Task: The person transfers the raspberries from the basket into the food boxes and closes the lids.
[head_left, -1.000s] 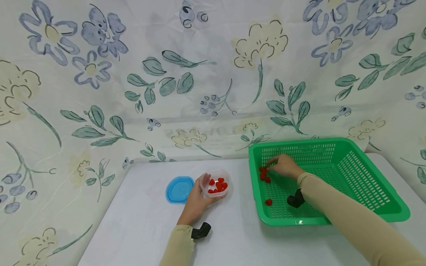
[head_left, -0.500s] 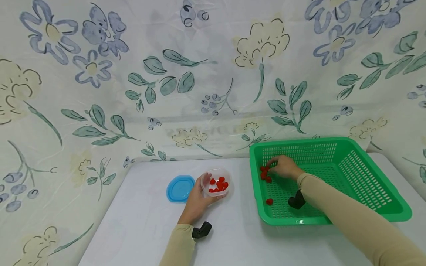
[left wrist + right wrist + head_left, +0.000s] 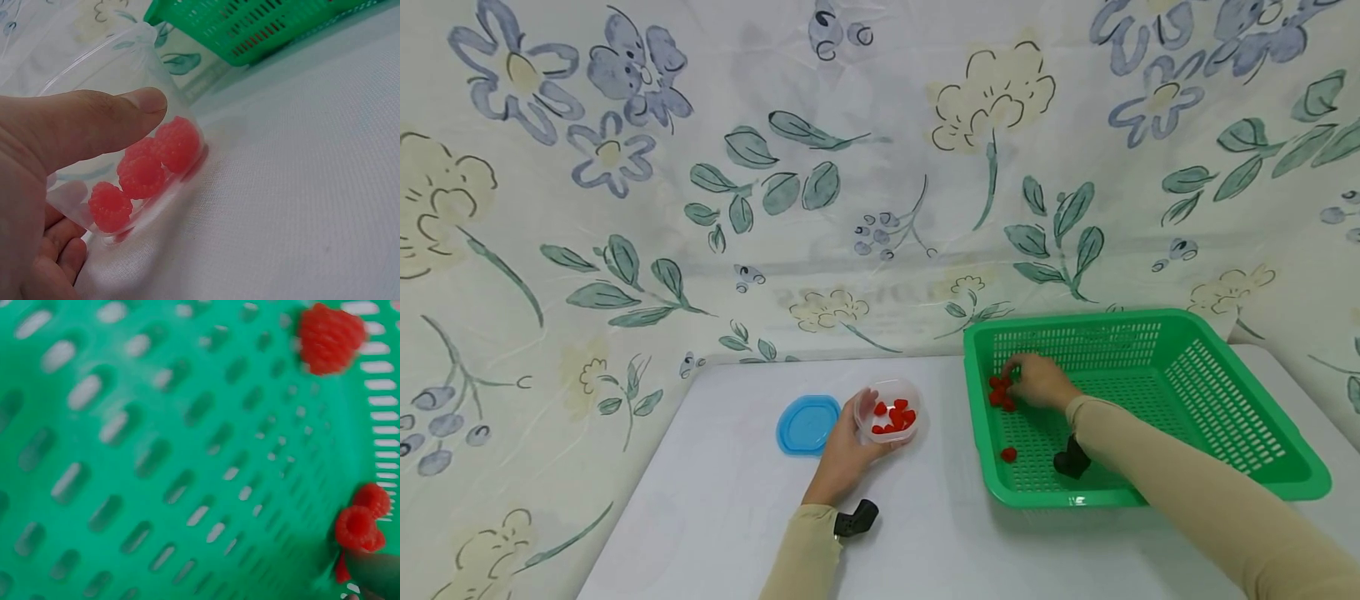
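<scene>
My left hand [image 3: 850, 454] grips a small clear plastic tub [image 3: 913, 408] on the white table, thumb along one side and fingers round the other. Several red raspberries [image 3: 140, 178] lie in the bottom of the tub. My right hand [image 3: 1037, 382] is down inside a green slotted basket [image 3: 1150, 400], at its left side. Its bent fingers [image 3: 381, 572] reach a small cluster of raspberries [image 3: 357, 528]; whether they pinch one is hidden. One raspberry [image 3: 1009, 455] lies apart, nearer the basket's front left corner.
A blue lid [image 3: 807, 425] lies flat on the table just left of the tub. The white table [image 3: 925, 533] runs between tub and basket. Behind it hangs a flower-patterned cloth [image 3: 880, 167]. The basket's raised rim surrounds my right hand.
My right hand's fingers have shifted slightly among the clustered raspberries, and these sit a little closer together. My left hand and the tub stay in place.
</scene>
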